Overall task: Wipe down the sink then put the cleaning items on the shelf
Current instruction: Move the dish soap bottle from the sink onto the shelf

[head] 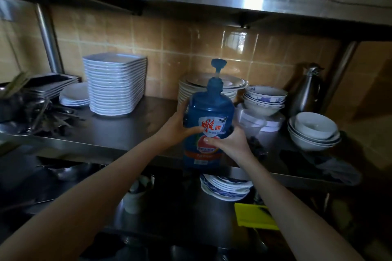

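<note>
A large blue pump bottle of dish soap (209,112) with a red and white label stands upright between both hands, over the front edge of the steel shelf (135,131). My left hand (180,127) grips its left side, thumb across the label. My right hand (229,142) holds its right side lower down, thumb pressed on the label. Whether the bottle's base rests on the shelf is hidden. A dark cloth (318,165) lies on the shelf to the right.
On the shelf stand a tall stack of white square plates (115,85), round plates (231,85), bowls (265,99), more white bowls (314,131), a steel jug (305,91) and metal trays (51,85). A lower shelf holds patterned plates (224,186) and something yellow (254,216).
</note>
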{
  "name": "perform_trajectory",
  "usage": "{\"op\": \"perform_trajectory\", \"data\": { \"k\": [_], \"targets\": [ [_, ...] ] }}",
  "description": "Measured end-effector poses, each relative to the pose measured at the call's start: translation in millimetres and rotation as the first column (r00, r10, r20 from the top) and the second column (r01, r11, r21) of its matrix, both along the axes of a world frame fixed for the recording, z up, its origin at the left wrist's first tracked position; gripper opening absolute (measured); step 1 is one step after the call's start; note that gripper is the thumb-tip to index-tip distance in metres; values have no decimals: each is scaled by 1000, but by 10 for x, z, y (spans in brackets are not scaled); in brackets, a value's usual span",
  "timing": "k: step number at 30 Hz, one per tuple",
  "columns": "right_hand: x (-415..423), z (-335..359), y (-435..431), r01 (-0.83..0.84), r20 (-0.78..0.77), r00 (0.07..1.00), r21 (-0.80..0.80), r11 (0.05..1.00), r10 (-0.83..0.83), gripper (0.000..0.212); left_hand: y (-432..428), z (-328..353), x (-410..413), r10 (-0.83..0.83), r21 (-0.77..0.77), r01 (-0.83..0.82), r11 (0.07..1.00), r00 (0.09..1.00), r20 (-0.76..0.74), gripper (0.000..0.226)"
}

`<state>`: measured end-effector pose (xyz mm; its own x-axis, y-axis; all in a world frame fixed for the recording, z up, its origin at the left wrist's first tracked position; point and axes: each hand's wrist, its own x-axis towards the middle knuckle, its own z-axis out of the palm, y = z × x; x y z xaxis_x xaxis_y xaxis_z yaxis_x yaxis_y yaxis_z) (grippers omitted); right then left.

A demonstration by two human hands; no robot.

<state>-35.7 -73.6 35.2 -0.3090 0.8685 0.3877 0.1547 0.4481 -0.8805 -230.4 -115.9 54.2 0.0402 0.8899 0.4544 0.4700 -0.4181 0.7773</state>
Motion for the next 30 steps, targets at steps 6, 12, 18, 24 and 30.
{"op": "perform_trajectory", "data": {
  "k": [6,12,18,24,30],
  "targets": [
    [-41,30,292,-17,13,1000,13,1000,17,57,260,-16,-51,18,-58,-14,998,998,57,105],
    [-63,-23,542,-20,27,999,1,1000,20,60,471,-3,-98,8,-98,-2,995,998,63,100],
    [-106,-53,655,-48,22,999,-42,998,49,64,597,-12,-127,-13,-109,23,994,996,88,99],
    [-94,-61,678,-79,46,996,-61,995,82,80,627,18,-105,-18,-118,32,993,993,113,90],
    [-88,-92,583,-76,50,996,15,997,75,72,528,-30,-84,35,-113,-23,993,994,99,104]
  ]
}}
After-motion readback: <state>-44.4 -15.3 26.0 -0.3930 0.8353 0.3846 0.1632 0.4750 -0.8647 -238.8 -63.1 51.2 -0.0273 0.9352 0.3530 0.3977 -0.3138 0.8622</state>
